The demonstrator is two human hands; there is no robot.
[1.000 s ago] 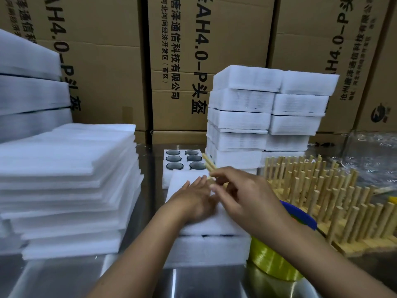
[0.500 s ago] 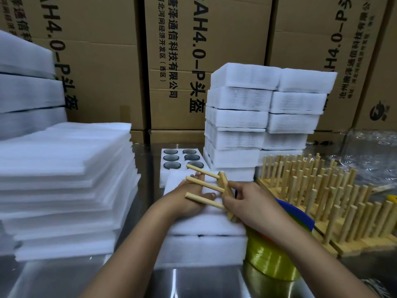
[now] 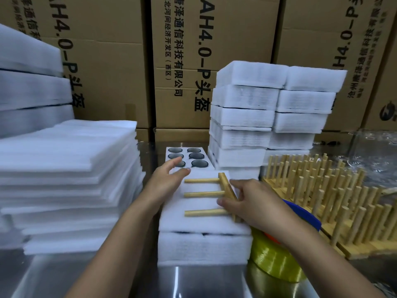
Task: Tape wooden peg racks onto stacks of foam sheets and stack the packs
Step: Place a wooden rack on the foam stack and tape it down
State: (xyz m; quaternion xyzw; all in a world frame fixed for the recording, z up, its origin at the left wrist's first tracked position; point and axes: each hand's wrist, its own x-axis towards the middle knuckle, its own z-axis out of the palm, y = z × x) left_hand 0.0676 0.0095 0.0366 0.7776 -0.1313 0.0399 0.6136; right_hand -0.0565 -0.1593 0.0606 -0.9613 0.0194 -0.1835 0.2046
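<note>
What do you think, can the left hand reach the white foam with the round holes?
Probably yes. The left hand is open and holds nothing, close by the holed foam, with nothing between them. The right hand alone holds the peg rack.

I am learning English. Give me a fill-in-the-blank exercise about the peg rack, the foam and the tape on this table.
The wooden peg rack lying on the foam stack has ___ pegs.
Its bar is gripped by the ___ hand.
The foam tray behind has ___ round holes.
The tape roll is ___.
Missing words: three; right; six; yellow.
</note>
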